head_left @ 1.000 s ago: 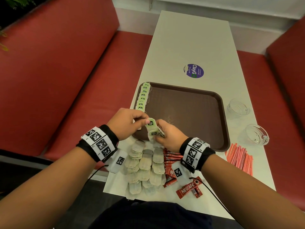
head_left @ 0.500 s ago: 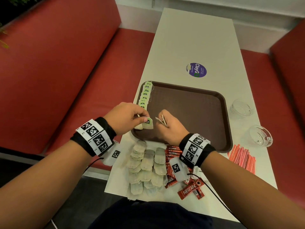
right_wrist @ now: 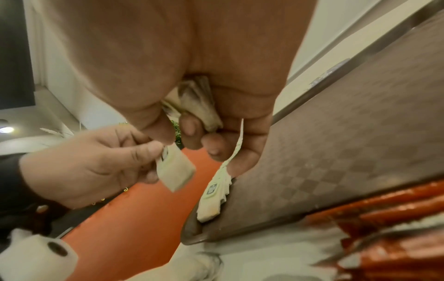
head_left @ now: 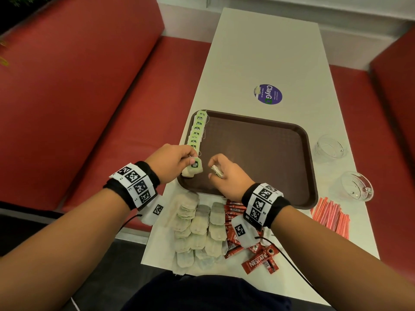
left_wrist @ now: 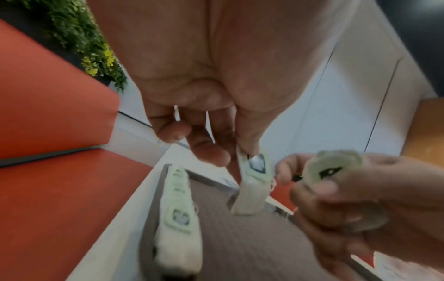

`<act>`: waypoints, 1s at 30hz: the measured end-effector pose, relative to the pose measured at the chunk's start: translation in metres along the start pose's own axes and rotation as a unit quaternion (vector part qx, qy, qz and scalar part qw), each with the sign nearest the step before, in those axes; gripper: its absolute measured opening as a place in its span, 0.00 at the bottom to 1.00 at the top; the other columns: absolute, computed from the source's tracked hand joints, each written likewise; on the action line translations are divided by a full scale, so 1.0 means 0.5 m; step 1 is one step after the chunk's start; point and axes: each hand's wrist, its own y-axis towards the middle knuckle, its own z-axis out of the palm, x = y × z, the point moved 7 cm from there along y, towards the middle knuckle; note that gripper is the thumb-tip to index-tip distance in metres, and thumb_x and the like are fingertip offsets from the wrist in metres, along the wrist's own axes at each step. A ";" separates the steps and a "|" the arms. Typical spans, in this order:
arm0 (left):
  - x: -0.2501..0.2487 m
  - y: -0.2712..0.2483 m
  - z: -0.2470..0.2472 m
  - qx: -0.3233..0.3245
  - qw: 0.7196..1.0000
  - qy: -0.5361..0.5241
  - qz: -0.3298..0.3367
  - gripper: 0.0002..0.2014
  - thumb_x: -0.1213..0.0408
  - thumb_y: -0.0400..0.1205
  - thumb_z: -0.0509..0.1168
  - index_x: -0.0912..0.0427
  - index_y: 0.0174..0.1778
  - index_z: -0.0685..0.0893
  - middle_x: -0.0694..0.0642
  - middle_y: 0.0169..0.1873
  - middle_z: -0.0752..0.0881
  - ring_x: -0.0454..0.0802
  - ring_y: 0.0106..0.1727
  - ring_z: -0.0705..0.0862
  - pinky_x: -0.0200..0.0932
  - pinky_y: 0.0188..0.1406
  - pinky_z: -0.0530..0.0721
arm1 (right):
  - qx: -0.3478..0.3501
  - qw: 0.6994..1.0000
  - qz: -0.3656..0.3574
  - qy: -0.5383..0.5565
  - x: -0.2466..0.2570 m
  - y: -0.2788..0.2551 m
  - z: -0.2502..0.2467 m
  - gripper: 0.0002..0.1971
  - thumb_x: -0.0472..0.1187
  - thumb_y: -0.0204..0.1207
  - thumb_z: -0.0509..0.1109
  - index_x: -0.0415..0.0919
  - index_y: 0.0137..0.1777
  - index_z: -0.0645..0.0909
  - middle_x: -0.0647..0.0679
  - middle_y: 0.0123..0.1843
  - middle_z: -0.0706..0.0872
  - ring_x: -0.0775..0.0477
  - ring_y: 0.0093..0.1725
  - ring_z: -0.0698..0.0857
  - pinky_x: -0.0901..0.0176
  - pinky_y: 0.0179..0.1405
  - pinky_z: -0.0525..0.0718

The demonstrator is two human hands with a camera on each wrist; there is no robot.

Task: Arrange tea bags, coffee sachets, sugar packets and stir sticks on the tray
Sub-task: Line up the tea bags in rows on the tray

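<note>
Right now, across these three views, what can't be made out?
- Right hand bundle of tea bags: count hidden by curled fingers, all views.
- Coffee sachets: partly covered by the right wristband, head view.
- Print on the tag of the tea bag held by the left hand: blurred, wrist views.

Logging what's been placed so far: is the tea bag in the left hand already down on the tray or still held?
Still held. The left hand pinches the tea bag, which hangs above the tray near the row's near end.
</note>
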 end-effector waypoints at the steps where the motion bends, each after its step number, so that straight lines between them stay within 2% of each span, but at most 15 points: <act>1: 0.015 0.004 0.016 0.024 0.999 0.012 -0.020 0.04 0.59 0.87 0.64 0.49 0.52 0.84 0.45 0.31 0.84 0.46 0.34 0.80 0.41 0.36 0.74 | 0.005 1.000 0.006 0.008 -0.001 -0.003 -0.001 0.09 0.37 0.82 0.65 0.45 0.58 0.70 0.51 0.35 0.79 0.53 0.28 0.76 0.57 0.30 0.75; 3: 0.042 0.011 0.046 0.058 0.997 0.026 -0.054 0.04 0.58 0.87 0.64 0.48 0.53 0.84 0.48 0.35 0.86 0.50 0.39 0.83 0.43 0.40 0.78 | 0.008 1.000 0.014 0.022 -0.006 -0.008 -0.004 0.08 0.35 0.81 0.63 0.41 0.56 0.68 0.49 0.35 0.77 0.50 0.28 0.73 0.55 0.29 0.74; 5: 0.063 0.016 0.064 0.065 0.994 0.033 -0.079 0.05 0.58 0.87 0.64 0.47 0.53 0.85 0.50 0.36 0.86 0.52 0.39 0.84 0.44 0.42 0.81 | 0.009 0.999 0.022 0.030 -0.012 -0.011 -0.006 0.05 0.35 0.82 0.61 0.39 0.54 0.67 0.47 0.36 0.76 0.49 0.30 0.72 0.53 0.31 0.73; 8: 0.080 0.030 0.067 0.039 0.993 0.048 -0.100 0.06 0.56 0.86 0.65 0.47 0.54 0.87 0.49 0.40 0.87 0.54 0.45 0.85 0.47 0.47 0.82 | 0.016 0.999 0.033 0.029 -0.023 -0.015 -0.005 0.03 0.36 0.84 0.60 0.39 0.53 0.68 0.45 0.37 0.77 0.48 0.32 0.74 0.52 0.33 0.74; 12: 0.078 0.049 0.060 0.016 0.991 0.091 -0.092 0.08 0.55 0.82 0.70 0.46 0.57 0.85 0.48 0.47 0.80 0.51 0.51 0.81 0.50 0.53 0.81 | 0.020 0.999 0.040 0.024 -0.037 -0.017 -0.003 0.02 0.38 0.84 0.60 0.45 0.50 0.69 0.45 0.36 0.79 0.47 0.33 0.76 0.52 0.34 0.74; 15: 0.079 0.050 0.057 -0.009 0.989 0.088 -0.121 0.11 0.51 0.79 0.72 0.46 0.50 0.77 0.48 0.44 0.82 0.53 0.46 0.82 0.50 0.46 0.81 | 0.017 0.999 0.041 0.024 -0.038 -0.019 -0.007 0.07 0.38 0.84 0.60 0.49 0.44 0.70 0.47 0.35 0.79 0.48 0.33 0.75 0.52 0.35 0.74; 18: 0.065 0.047 0.069 0.009 0.979 0.155 -0.134 0.17 0.39 0.80 0.66 0.48 0.42 0.72 0.50 0.37 0.82 0.54 0.39 0.82 0.47 0.36 0.79 | 0.019 0.998 0.045 0.029 -0.037 -0.018 -0.011 0.05 0.37 0.82 0.61 0.44 0.45 0.73 0.49 0.34 0.79 0.50 0.32 0.74 0.54 0.36 0.73; 20: 0.051 0.045 0.084 0.043 0.969 0.203 -0.136 0.20 0.35 0.79 0.64 0.49 0.43 0.75 0.51 0.39 0.83 0.55 0.40 0.82 0.47 0.37 0.81 | 0.020 0.998 0.044 0.035 -0.036 -0.017 -0.013 0.03 0.39 0.80 0.62 0.45 0.45 0.74 0.49 0.35 0.80 0.50 0.33 0.76 0.54 0.36 0.74; 21: 0.047 0.045 0.090 0.057 0.964 0.219 -0.139 0.21 0.35 0.78 0.65 0.50 0.45 0.77 0.51 0.41 0.83 0.55 0.41 0.82 0.47 0.40 0.83 | 0.021 0.998 0.043 0.039 -0.036 -0.016 -0.013 0.02 0.41 0.78 0.61 0.45 0.44 0.74 0.48 0.35 0.81 0.49 0.33 0.76 0.51 0.36 0.77; 23: 0.045 0.046 0.097 0.073 0.959 0.233 -0.145 0.20 0.38 0.78 0.67 0.51 0.49 0.78 0.53 0.45 0.84 0.57 0.43 0.83 0.50 0.45 0.86 | 0.024 0.997 0.046 0.048 -0.036 -0.015 -0.012 0.02 0.41 0.78 0.60 0.45 0.45 0.74 0.45 0.36 0.83 0.47 0.33 0.80 0.42 0.39 0.83; 25: 0.047 0.047 0.100 0.083 0.958 0.232 -0.144 0.16 0.42 0.78 0.68 0.51 0.49 0.77 0.54 0.47 0.85 0.57 0.44 0.83 0.50 0.45 0.86 | 0.025 0.997 0.053 0.057 -0.039 -0.015 -0.011 0.03 0.39 0.81 0.60 0.45 0.48 0.75 0.39 0.37 0.86 0.46 0.34 0.83 0.37 0.41 0.87; 27: 0.047 0.046 0.101 0.092 0.959 0.228 -0.141 0.16 0.43 0.78 0.68 0.51 0.47 0.76 0.54 0.47 0.85 0.57 0.43 0.83 0.48 0.43 0.84 | 0.027 0.996 0.058 0.057 -0.043 -0.013 -0.011 0.03 0.38 0.83 0.61 0.45 0.50 0.76 0.38 0.37 0.88 0.45 0.33 0.85 0.38 0.41 0.88; 30: 0.044 0.042 0.090 0.077 0.966 0.207 -0.136 0.19 0.36 0.79 0.65 0.50 0.44 0.76 0.51 0.40 0.83 0.54 0.40 0.83 0.47 0.38 0.82 | 0.028 0.997 0.051 0.046 -0.043 -0.014 -0.011 0.02 0.40 0.85 0.63 0.46 0.54 0.76 0.42 0.37 0.89 0.47 0.33 0.86 0.43 0.40 0.87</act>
